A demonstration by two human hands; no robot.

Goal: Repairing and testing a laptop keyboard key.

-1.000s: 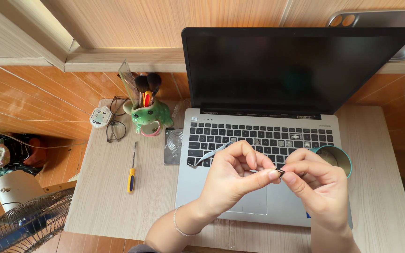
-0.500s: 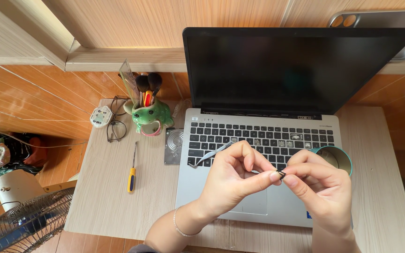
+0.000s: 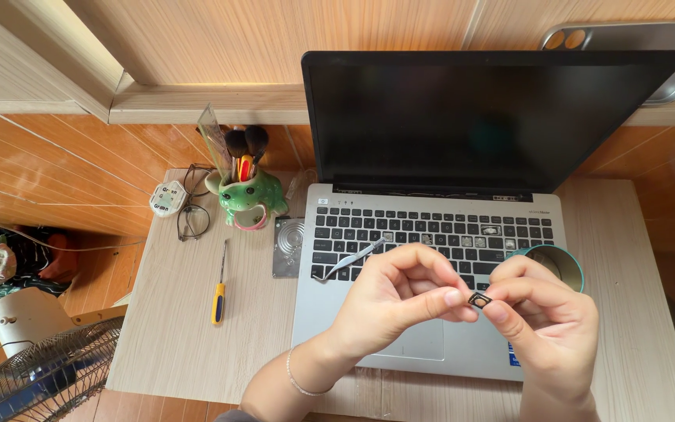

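Little has moved since the earlier frames: both hands stay over the laptop (image 3: pixel 431 273), the pinch unchanged. The left hand (image 3: pixel 400 301) and right hand (image 3: pixel 544 316) are each closed at the fingertips on a small dark keycap (image 3: pixel 479 299), held between them above the palm rest. Tweezers (image 3: pixel 349 259) lie on the keyboard (several keys appear removed). A screwdriver (image 3: pixel 219 283) rests on the bench (image 3: pixel 166 328), near a teal cup (image 3: pixel 576 262).
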